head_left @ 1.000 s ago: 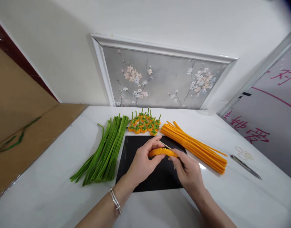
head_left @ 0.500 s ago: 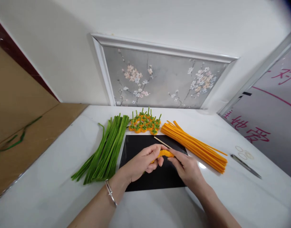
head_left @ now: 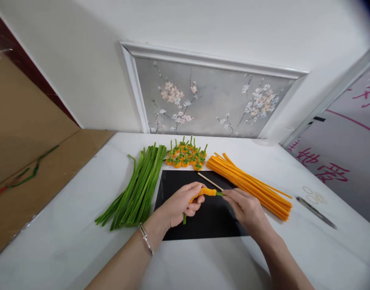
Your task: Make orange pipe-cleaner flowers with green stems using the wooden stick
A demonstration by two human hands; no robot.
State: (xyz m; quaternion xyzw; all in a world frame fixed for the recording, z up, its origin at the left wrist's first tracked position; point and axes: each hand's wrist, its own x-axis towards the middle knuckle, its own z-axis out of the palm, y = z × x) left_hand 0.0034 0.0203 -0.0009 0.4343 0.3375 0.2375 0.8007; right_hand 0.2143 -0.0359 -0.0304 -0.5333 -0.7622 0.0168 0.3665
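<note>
Over the black mat [head_left: 173, 181], my left hand [head_left: 186, 203] is closed around an orange coiled piece [head_left: 208, 191] with a green stem running through it. One green end pokes out below that hand. My right hand [head_left: 244, 205] pinches the other green end [head_left: 219, 193], to the right of the orange coil. A thin wooden stick [head_left: 209, 180] lies on the mat behind the hands. Several small orange pieces with green tops [head_left: 186, 155] stand behind the mat.
Green fuzzy stems [head_left: 141, 189] lie left of the mat, orange stems [head_left: 251, 185] to its right. Farther right are tweezers [head_left: 316, 212] and clear rings [head_left: 312, 199] on the white table [head_left: 203, 266]. Cardboard [head_left: 30, 161] stands at the left.
My right hand has moved a little to the right, off the orange coil, and a green end now shows between them. The coil looks straighter. The whole view has shifted slightly.
</note>
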